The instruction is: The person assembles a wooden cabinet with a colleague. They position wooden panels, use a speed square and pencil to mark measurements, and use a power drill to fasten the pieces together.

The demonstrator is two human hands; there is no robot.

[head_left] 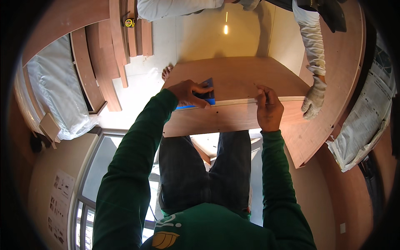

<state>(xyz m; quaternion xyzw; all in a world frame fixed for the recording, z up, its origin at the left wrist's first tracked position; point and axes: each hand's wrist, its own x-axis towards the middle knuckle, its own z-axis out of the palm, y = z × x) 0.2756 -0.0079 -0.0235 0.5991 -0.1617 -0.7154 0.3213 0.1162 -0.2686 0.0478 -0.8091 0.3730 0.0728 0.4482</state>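
Note:
A brown plywood panel (233, 73) lies in front of me, with its layered edge facing me. My left hand (189, 92) presses a blue square tool (209, 97) flat against that edge. My right hand (268, 109) pinches what looks like a thin pencil (256, 86), its tip on the top face just behind the edge. Another person's grey-gloved hand (314, 98) holds the panel's right end. Both my sleeves are green.
Wooden planks (114, 58) lean at the upper left, with a yellow tape measure (130, 23) on them. A plastic-wrapped mattress (58, 96) is at the left. A large curved plywood sheet (333, 137) and a newspaper-covered surface (368, 108) are at the right.

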